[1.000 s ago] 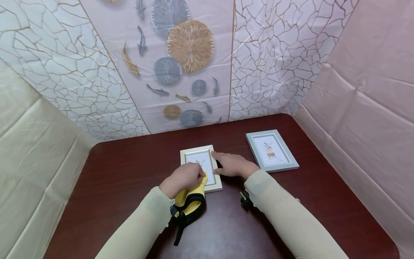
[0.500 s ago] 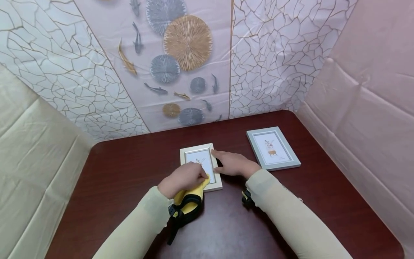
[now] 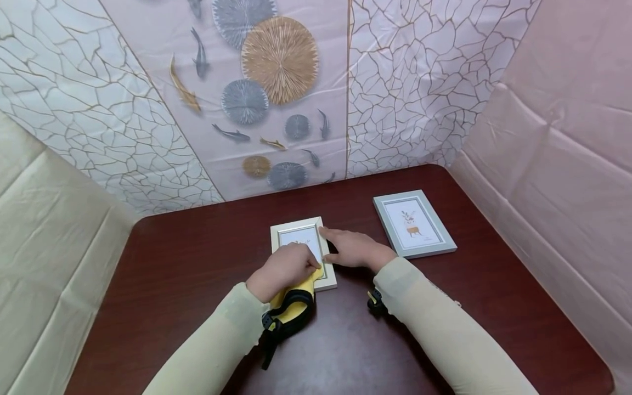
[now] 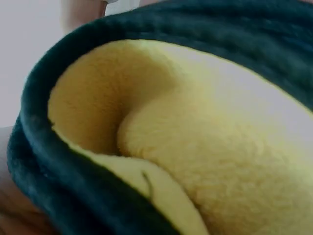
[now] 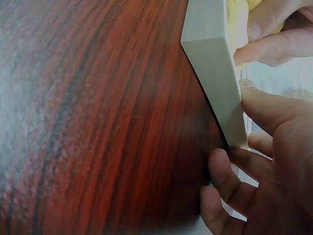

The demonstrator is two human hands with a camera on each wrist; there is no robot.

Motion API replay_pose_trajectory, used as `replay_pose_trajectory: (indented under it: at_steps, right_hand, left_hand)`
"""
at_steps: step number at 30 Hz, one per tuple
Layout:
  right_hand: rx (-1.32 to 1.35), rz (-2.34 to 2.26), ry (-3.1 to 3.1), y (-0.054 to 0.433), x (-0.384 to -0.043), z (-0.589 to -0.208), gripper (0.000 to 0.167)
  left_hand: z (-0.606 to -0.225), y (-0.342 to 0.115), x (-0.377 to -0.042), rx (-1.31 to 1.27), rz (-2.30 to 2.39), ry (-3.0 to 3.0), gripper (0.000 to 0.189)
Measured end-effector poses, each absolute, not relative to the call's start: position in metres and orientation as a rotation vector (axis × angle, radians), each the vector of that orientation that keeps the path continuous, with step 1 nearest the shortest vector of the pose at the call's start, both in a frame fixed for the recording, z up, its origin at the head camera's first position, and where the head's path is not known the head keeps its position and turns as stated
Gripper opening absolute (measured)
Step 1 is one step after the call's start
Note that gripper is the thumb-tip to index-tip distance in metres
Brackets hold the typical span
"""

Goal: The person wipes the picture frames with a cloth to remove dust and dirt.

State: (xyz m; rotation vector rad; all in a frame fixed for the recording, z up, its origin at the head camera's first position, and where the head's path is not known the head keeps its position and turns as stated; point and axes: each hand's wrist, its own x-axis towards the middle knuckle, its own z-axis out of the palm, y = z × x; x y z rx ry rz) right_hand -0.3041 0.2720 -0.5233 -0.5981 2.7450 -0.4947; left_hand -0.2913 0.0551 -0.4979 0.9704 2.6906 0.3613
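Observation:
A cream picture frame (image 3: 296, 225) lies face up on the table, a plant print behind its pane. My left hand (image 3: 286, 263) is over its lower part, fingers curled round a yellow plush cloth (image 3: 294, 311) with black edging. One bunched corner of the cloth touches the pane; the rest hangs below the wrist and fills the left wrist view as a fold (image 4: 220, 147). My right hand (image 3: 353, 249) holds the frame's right side. In the right wrist view its thumb (image 5: 259, 98) lies on the frame's upper edge and its other fingers bend by the far end.
A second picture frame (image 3: 387, 222), grey-blue with a potted-plant print, lies at the back right. The dark red table (image 3: 197, 247) meets patterned and plain cloth walls at the back and sides.
My left hand has slid the cloth a little to the right across the pane. The right hand keeps its place at the frame's side. The head view has shifted slightly.

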Motion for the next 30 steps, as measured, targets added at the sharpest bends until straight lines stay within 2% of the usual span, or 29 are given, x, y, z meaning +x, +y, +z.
replay_pose_trajectory:
  at_steps: [30]
  right_hand:
    - [-0.587,-0.524,2.729,0.274,-0.302,-0.523,0.085]
  left_hand:
    - [-0.503,0.062,-0.354,0.675,0.467,2.810,0.026]
